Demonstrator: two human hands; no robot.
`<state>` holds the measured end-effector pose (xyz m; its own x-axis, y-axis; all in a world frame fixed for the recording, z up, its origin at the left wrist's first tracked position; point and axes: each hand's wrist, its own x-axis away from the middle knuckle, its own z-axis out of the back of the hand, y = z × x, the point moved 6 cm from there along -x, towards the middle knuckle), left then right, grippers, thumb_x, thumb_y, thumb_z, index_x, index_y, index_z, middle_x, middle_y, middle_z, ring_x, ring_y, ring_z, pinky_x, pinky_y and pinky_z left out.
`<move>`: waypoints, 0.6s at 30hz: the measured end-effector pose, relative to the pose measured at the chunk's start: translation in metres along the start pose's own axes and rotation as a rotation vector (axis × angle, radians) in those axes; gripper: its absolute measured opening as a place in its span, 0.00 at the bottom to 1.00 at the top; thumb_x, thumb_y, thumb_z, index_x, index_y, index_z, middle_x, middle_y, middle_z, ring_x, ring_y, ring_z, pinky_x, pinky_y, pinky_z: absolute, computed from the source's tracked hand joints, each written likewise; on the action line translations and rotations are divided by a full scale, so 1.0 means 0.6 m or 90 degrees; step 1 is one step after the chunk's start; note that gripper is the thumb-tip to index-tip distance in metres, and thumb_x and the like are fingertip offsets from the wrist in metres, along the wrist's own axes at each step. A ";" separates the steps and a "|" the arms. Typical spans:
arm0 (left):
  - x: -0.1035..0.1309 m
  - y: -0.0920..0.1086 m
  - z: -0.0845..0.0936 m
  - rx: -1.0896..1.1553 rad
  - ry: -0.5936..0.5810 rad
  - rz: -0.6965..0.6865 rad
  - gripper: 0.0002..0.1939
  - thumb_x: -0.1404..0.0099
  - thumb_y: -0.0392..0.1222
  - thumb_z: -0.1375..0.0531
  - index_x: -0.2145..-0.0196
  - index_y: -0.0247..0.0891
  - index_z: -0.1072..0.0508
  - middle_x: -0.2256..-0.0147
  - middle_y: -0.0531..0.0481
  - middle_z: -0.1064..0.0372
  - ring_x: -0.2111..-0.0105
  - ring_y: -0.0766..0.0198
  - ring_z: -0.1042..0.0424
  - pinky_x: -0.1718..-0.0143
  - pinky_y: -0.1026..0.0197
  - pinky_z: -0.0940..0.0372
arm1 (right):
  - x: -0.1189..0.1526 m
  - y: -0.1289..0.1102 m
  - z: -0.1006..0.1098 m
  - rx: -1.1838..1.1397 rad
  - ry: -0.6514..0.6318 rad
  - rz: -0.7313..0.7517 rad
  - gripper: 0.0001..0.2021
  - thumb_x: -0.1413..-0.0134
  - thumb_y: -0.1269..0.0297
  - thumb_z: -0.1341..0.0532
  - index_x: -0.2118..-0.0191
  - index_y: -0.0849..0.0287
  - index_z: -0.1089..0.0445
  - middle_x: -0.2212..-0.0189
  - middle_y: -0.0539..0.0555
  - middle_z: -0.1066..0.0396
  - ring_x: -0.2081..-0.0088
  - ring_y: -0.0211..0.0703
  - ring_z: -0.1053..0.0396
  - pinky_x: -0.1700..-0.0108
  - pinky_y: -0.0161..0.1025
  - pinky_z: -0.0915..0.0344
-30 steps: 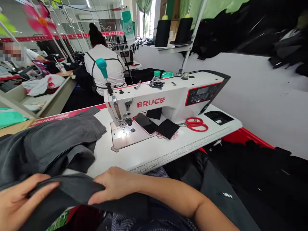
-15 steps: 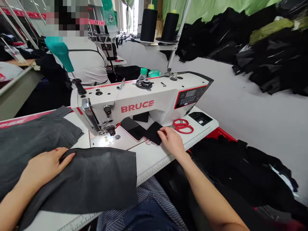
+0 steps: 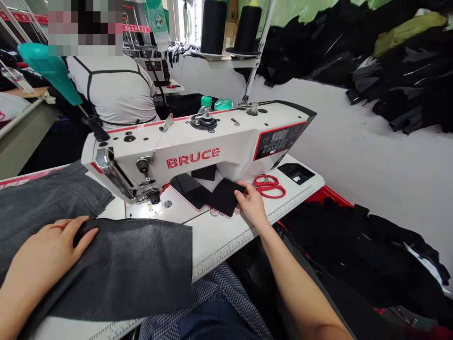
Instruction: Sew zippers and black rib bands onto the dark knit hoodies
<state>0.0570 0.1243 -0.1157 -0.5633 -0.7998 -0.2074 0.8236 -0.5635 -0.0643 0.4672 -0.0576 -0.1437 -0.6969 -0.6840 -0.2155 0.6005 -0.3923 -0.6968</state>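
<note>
My left hand (image 3: 49, 252) is closed on the upper edge of a dark grey fabric panel (image 3: 138, 269), thumb and fingers gripping a fold. The panel lies over the front edge of the sewing table (image 3: 208, 236). My right hand (image 3: 252, 204) pinches the right corner of a small black fabric piece (image 3: 223, 197) under the arm of the white sewing machine (image 3: 230, 137). That piece partly covers a dark-screened phone (image 3: 189, 189). Another small black fabric piece (image 3: 204, 173) lies behind it. The machine's needle area (image 3: 152, 205) sits beyond the panel's upper edge.
Red-handled scissors (image 3: 271, 189) lie right of my right hand. More grey fabric (image 3: 53, 193) is spread on the left. Thread cones (image 3: 213, 28) stand behind the machine. Black fabric heaps (image 3: 361, 250) lie at the right. A person in a white top (image 3: 113, 89) sits ahead.
My right hand has shifted the small black piece a little, and more of its surface shows. My left hand keeps its grip on the grey panel. The camera view has shifted slightly.
</note>
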 end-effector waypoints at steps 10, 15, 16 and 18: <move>0.123 0.318 0.044 0.677 0.004 -0.009 0.27 0.40 0.40 0.47 0.43 0.40 0.47 0.46 0.43 0.45 0.50 0.56 0.40 0.51 0.55 0.41 | 0.173 -0.148 0.038 -0.297 0.032 0.308 0.12 0.48 0.67 0.43 0.55 0.56 0.37 0.61 0.54 0.33 0.59 0.41 0.34 0.59 0.37 0.35; 0.136 0.321 0.033 0.852 0.039 0.183 0.15 0.41 0.41 0.44 0.55 0.38 0.34 0.56 0.46 0.37 0.58 0.62 0.38 0.56 0.60 0.42 | 0.232 -0.197 0.018 -0.324 -0.001 0.442 0.10 0.47 0.70 0.45 0.57 0.57 0.37 0.65 0.54 0.33 0.63 0.40 0.33 0.61 0.35 0.34; 0.144 0.313 0.034 0.849 0.053 0.213 0.11 0.42 0.40 0.43 0.61 0.37 0.32 0.60 0.47 0.36 0.61 0.63 0.38 0.58 0.61 0.42 | 0.238 -0.207 0.015 -0.332 -0.008 0.463 0.10 0.47 0.71 0.45 0.57 0.57 0.38 0.65 0.54 0.34 0.63 0.40 0.33 0.62 0.35 0.34; 0.164 0.299 0.033 0.858 0.061 0.263 0.07 0.43 0.42 0.42 0.71 0.35 0.33 0.68 0.49 0.37 0.67 0.65 0.40 0.64 0.63 0.43 | 0.251 -0.227 0.014 -0.338 -0.040 0.506 0.11 0.47 0.72 0.46 0.56 0.58 0.38 0.65 0.54 0.34 0.64 0.40 0.33 0.63 0.34 0.33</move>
<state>0.1481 -0.0594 -0.1281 -0.2490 -0.9672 -0.0505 0.2020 -0.1029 0.9740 0.2841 -0.1124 -0.0753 -0.1316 -0.6677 -0.7327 0.6219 0.5200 -0.5856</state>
